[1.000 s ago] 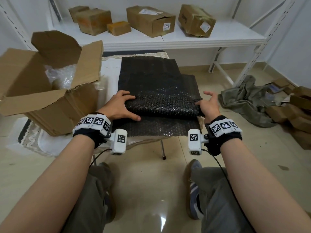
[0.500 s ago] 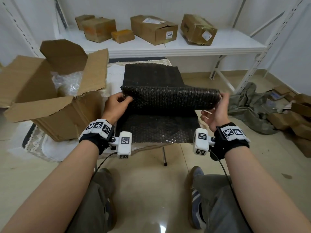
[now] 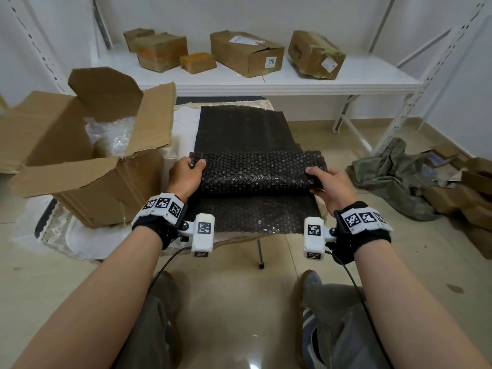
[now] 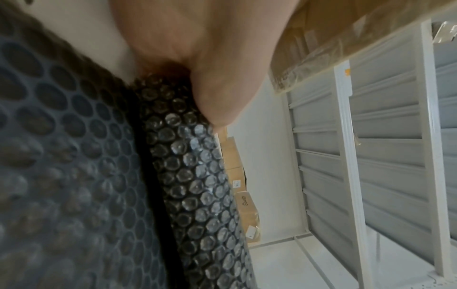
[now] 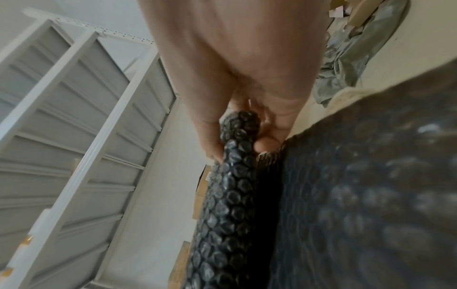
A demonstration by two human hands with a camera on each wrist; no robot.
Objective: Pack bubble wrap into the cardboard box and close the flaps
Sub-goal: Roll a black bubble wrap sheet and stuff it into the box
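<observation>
Fingers (image 3: 198,163) pinch fold at both ends: your left hand (image 3: 183,177), right hand (image 3: 328,183) grip wrap (image 3: 255,169), compacting it for box (image 3: 87,179).

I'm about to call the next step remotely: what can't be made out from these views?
- Inside of the cardboard box: in the head view its flaps hide all but some clear wrap.
- Left hand fingers: under the black bubble wrap; the left wrist view is blurred.
- Right hand fingers: mostly hidden under the fold.
- Box's left side: cut off by the frame edge.
</observation>
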